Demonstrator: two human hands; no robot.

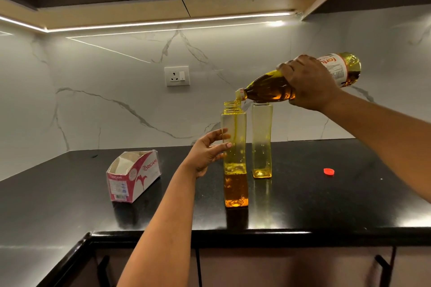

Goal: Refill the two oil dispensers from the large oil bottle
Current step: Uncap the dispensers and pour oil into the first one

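Observation:
Two tall clear yellow dispensers stand uncapped on the black counter (303,205). The nearer dispenser (235,128) holds amber oil in its lower part, and a thin stream runs down inside it. My left hand (207,154) grips its left side at mid-height. The farther dispenser (262,137) to its right has only a little oil at the bottom. My right hand (307,81) holds the large oil bottle (268,86) tilted, mouth down over the nearer dispenser's neck, oil pouring out.
A red bottle cap (328,171) lies on the counter to the right. An open pink-and-white Origami carton (133,176) sits at the left. A wall socket (176,75) is on the marble backsplash. Cabinets overhang above; drawer handles sit below the counter edge.

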